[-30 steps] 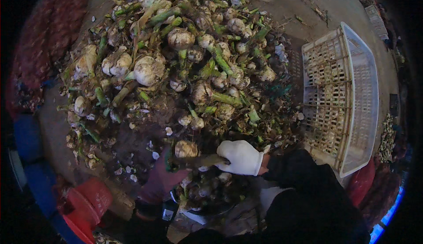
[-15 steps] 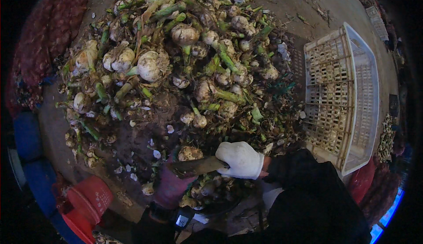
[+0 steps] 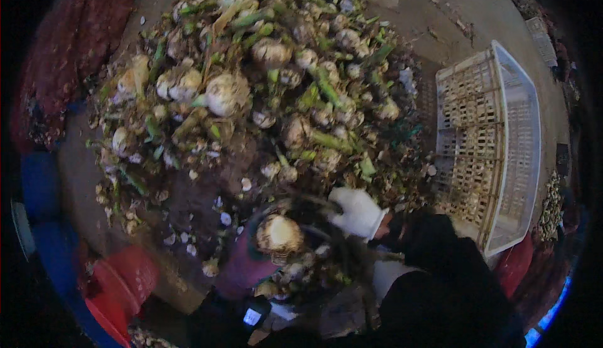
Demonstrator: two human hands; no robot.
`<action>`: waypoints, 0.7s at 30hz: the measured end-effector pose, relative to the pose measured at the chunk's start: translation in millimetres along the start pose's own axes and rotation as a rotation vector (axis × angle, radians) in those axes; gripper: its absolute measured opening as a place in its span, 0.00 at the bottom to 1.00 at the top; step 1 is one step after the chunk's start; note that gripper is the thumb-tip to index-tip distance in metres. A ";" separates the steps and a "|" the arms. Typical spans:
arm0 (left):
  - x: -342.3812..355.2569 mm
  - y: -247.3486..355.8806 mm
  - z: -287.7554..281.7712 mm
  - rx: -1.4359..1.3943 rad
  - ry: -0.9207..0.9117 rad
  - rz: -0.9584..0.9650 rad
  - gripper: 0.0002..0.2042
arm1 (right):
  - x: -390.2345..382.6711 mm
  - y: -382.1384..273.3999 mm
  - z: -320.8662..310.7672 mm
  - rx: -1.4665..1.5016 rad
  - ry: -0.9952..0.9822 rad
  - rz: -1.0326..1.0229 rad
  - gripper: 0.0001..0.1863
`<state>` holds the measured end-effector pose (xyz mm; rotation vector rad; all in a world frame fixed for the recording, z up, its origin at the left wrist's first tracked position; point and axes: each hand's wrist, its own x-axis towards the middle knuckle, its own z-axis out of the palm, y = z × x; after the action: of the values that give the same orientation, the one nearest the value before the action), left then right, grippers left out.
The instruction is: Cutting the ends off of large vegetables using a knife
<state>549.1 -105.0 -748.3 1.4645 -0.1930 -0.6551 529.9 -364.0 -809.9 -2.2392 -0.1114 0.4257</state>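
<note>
My left hand [image 3: 242, 261], in a purplish glove, is closed around a pale, garlic-like bulb [image 3: 279, 235]. A cream-white round face on the bulb points up, ringed by brown. To the right, my right hand [image 3: 357, 212] wears a white glove and is closed on a knife [image 3: 314, 201]. Motion smears the blade, which reaches left toward the bulb, so I cannot tell whether it touches. Under my hands lie several smaller bulbs and trimmings [image 3: 301, 271]. Ahead spreads a large heap of bulbs [image 3: 227, 95] with thick green stalks.
A white slatted crate [image 3: 470, 141] lies on its side at the right. A red bucket [image 3: 129, 279] is at the lower left, near blue containers [image 3: 53, 247]. Red mesh sacks [image 3: 75, 53] line the left. White pieces [image 3: 225, 218] dot the dark ground before me.
The bulb in my left hand has come up and right, its pale face now showing. My right hand and the knife have moved right and slightly away, and the blade has blurred.
</note>
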 end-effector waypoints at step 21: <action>-29.4 -7.2 -14.6 -0.249 0.007 -0.537 0.35 | 2.5 -20.7 3.0 0.091 -0.102 -0.195 0.14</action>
<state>530.4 -77.1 -749.2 1.2778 0.2922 -1.0652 532.5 -347.8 -796.7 -2.0940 -0.3541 0.4290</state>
